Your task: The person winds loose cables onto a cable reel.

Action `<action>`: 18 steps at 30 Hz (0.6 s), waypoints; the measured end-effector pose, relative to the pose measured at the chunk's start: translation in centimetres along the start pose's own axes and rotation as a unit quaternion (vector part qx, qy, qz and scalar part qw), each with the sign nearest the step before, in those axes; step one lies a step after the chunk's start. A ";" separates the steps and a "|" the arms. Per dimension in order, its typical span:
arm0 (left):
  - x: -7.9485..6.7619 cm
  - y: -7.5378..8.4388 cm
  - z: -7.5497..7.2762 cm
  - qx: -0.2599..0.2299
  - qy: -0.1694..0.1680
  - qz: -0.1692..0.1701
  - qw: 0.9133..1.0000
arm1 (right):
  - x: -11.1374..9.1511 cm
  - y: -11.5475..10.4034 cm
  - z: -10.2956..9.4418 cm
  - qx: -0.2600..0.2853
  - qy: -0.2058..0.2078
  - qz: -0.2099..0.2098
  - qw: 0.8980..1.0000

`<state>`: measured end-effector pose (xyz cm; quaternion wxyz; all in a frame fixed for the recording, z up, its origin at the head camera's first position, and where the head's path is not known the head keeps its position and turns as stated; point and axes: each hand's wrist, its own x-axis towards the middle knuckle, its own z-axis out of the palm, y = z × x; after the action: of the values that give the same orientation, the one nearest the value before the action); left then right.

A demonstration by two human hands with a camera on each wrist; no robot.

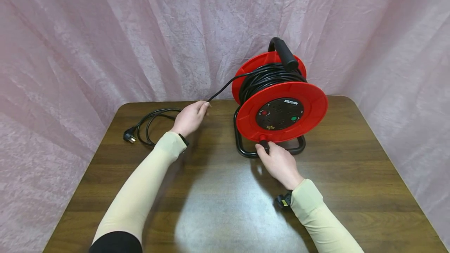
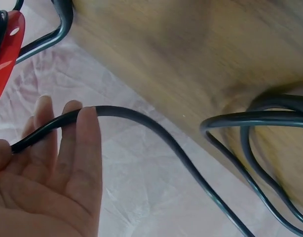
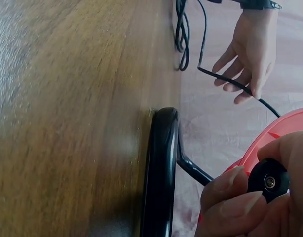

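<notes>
A red cable reel (image 1: 281, 108) stands on a black tube frame (image 1: 242, 147), with black cable (image 1: 268, 76) wound round its drum. Left of it, my left hand (image 1: 191, 118) holds the cable (image 2: 124, 112) between thumb and fingers. The cable lies across the fingers in the left wrist view and runs up from the hand to the drum. At the reel's lower front, my right hand (image 1: 279, 163) grips the black crank knob (image 3: 268, 181), its fingers and thumb curled round it. The knob's end, with a screw in it, shows in the right wrist view.
Loose cable loops (image 1: 149, 124) lie at the table's back left, ending in a black plug (image 1: 129, 134). The wooden table (image 1: 351, 167) backs onto a pink curtain (image 1: 168, 42). A black carry handle (image 1: 286, 54) tops the reel.
</notes>
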<state>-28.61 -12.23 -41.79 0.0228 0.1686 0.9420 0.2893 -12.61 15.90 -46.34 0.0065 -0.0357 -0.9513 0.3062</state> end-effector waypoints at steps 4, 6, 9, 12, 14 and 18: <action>0.3 0.4 0.2 -0.008 -0.015 -0.015 1.000 | 0.0 -0.2 0.0 0.003 0.001 0.000 1.000; 0.4 0.6 0.3 -0.009 -0.019 -0.016 1.000 | 0.0 -0.4 0.1 0.007 -0.003 0.000 1.000; 0.5 0.8 0.4 -0.011 -0.023 -0.008 1.000 | 0.0 -0.7 0.1 0.016 -0.010 -0.002 1.000; 0.5 0.8 0.6 -0.016 -0.027 0.008 0.999 | 0.0 -1.0 0.1 0.023 -0.012 -0.004 1.000; 0.4 0.8 0.8 -0.022 -0.030 0.020 0.999 | 0.0 -1.2 0.1 0.027 -0.014 -0.003 1.000; 0.1 0.4 1.1 -0.023 -0.038 0.037 0.998 | 0.0 -1.5 0.2 0.034 -0.016 -0.001 0.999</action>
<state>-28.45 -11.33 -42.46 0.0519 0.2135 0.9266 0.3053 -12.73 14.57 -45.59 -0.0067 -0.0293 -0.9403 0.3391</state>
